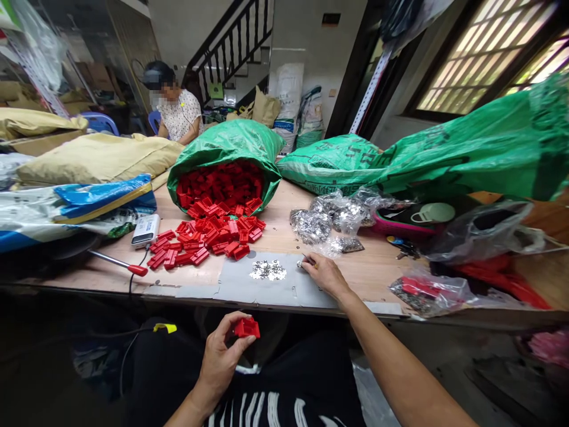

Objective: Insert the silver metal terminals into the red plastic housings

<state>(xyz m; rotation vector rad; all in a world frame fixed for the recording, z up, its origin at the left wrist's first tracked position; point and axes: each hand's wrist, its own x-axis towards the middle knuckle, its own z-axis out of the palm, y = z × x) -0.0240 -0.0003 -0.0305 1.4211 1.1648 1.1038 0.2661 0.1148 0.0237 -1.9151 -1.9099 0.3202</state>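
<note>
Left hand (pixel 226 347): thumb and fingers closed on one red plastic piece (pixel 246 328), held before the near edge of the table (pixel 281 237), above the lap. Right hand (pixel 326 276): fingertips pinched over a grey sheet (pixel 235 290) on a metallic item (pixel 299 264), too small to identify. Silver metal pieces (pixel 268 270): flat pile, same sheet. Loose red pieces (pixel 204 240): heaped at the mouth of a green sack (pixel 235 139).

Wears a black cloth top (pixel 288 386) with bold, uneven white brushstroke-like stripes (pixel 272 409) low in view, plus dark cloth legwear (pixel 153 370) mostly lost in shadow; shows bare left hand (pixel 224 347), bare right hand (pixel 328 277) and bare forearms (pixel 384 350).
</note>
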